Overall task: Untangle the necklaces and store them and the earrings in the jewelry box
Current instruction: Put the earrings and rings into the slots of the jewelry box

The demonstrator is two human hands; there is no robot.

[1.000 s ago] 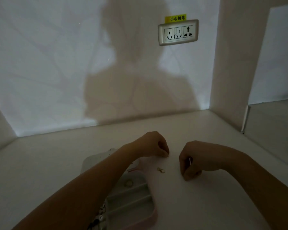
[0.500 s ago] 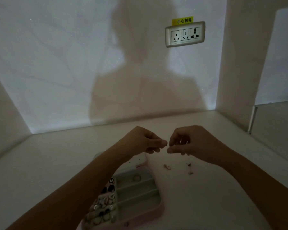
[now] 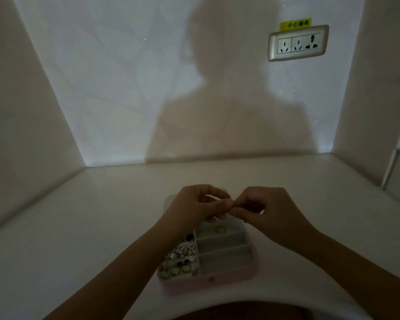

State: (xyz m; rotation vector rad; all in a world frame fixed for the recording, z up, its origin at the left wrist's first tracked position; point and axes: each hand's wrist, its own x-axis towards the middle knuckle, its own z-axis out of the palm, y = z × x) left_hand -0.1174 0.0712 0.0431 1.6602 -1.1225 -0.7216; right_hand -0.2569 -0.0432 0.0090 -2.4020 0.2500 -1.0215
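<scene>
Jewelry box (image 3: 208,282) sat open near the front edge of the counter (image 3: 90,227), its left column crowded with small earrings (image 3: 183,257) and a ring-shaped piece (image 3: 220,229) lying in the farthest of three compartments on the right. Above the far end of the box, the left hand (image 3: 199,204) and right hand (image 3: 270,209) met tip to tip, the fingers (image 3: 224,203) of each curled into a tight pinch on a tiny item hidden between them, too fine and too dimly lit to identify. No necklace could be made out anywhere on the counter. The risk appeared to lie in that pinch. A hard pull in such poor light could tighten a knot or snap a thin chain. A slip could drop the piece among the packed earrings or send it off the counter's front edge. A wall socket (image 3: 298,43) hung above the counter's far right corner.
</scene>
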